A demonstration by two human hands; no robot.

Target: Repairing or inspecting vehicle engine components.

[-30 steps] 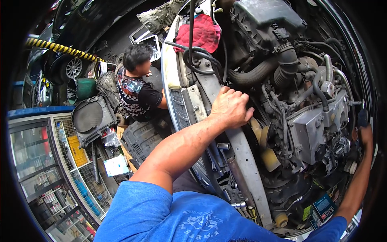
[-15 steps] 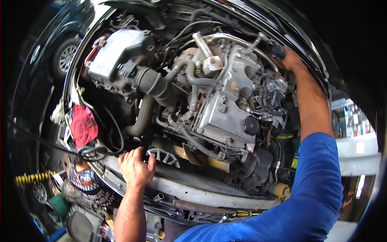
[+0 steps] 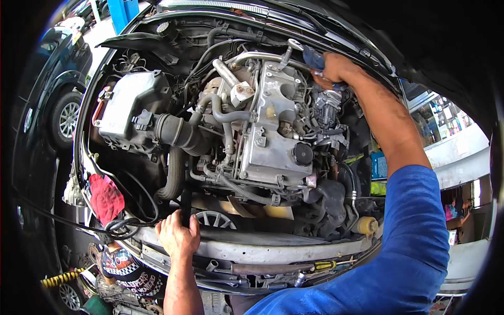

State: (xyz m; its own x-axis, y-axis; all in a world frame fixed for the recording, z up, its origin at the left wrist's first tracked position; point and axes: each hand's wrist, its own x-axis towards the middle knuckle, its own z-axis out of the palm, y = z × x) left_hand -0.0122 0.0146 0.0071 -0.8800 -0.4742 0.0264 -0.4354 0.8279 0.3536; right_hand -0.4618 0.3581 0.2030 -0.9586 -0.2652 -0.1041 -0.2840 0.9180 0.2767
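Observation:
My right hand [image 3: 337, 69] is closed round the thick dark blue handle of a ratchet wrench [image 3: 295, 44] at the far side of the engine bay. From its head, a shiny socket extension [image 3: 286, 58] reaches down to the far end of the grey engine cover [image 3: 270, 152]. The socket's contact point is too small to make out. My left hand [image 3: 178, 234] is curled over the front crossmember [image 3: 252, 252], its thumb raised beside an upright black strip. Some of its fingertips are hidden beyond the edge.
An air filter box [image 3: 131, 102] with a ribbed intake hose [image 3: 176, 131] fills the left side. A red glove [image 3: 106, 199] and black cable loops lie at the front left corner. Along the front edge are a yellow-handled screwdriver [image 3: 324, 265] and a loose socket [image 3: 212, 265]. A person [image 3: 128, 270] is low at the left.
My view has turned, so the engine appears farther left and more level. My right hand stays on the ratchet wrench, and my left hand stays on the front crossmember.

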